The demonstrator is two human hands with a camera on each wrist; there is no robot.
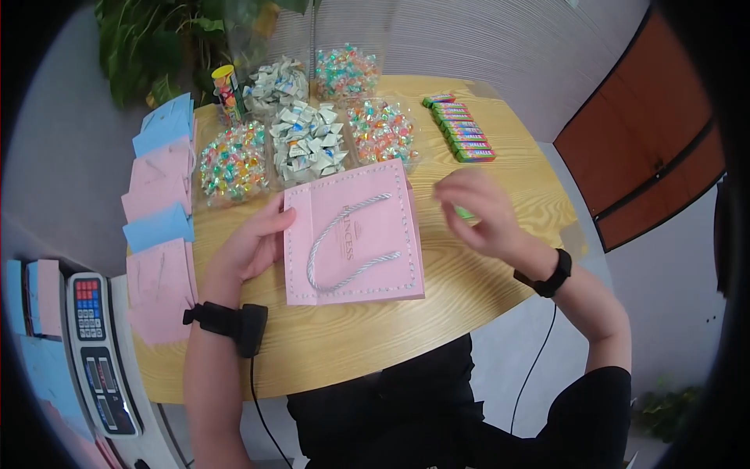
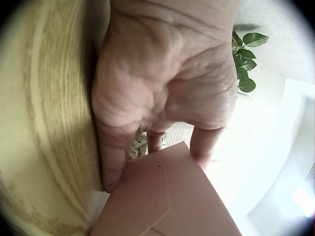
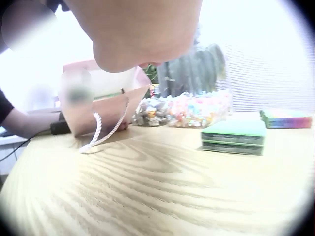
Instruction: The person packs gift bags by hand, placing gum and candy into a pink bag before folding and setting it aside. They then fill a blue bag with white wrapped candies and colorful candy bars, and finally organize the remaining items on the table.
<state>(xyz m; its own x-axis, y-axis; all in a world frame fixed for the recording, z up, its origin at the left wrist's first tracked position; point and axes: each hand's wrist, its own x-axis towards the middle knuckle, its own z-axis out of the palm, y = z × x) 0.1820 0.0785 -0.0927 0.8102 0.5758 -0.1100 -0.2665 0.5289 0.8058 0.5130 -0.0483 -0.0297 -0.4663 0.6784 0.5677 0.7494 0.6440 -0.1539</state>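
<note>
A pink gift bag [image 1: 363,273] with a twisted silver cord handle leans over the wooden table. At its left side the left hand [image 1: 254,242] grips the edge, thumb on the front; the left wrist view shows thumb and fingers around the pink bag [image 2: 172,196]. Right of the bag, the right hand [image 1: 484,215] is raised over the table, fingers loosely bent, no object visible in it. Partly behind it shows a green item [image 1: 463,213]. In the right wrist view, stacked green packs [image 3: 234,135] lie on the table, beside the bag [image 3: 103,113] and below the hand [image 3: 142,34].
Clear trays of wrapped candies [image 1: 234,162] and white packets [image 1: 306,141] stand behind the bag. A row of candy packs [image 1: 465,133] lies at the back right. Blue and pink bags [image 1: 160,273] overlap along the left edge, near a scale [image 1: 101,352].
</note>
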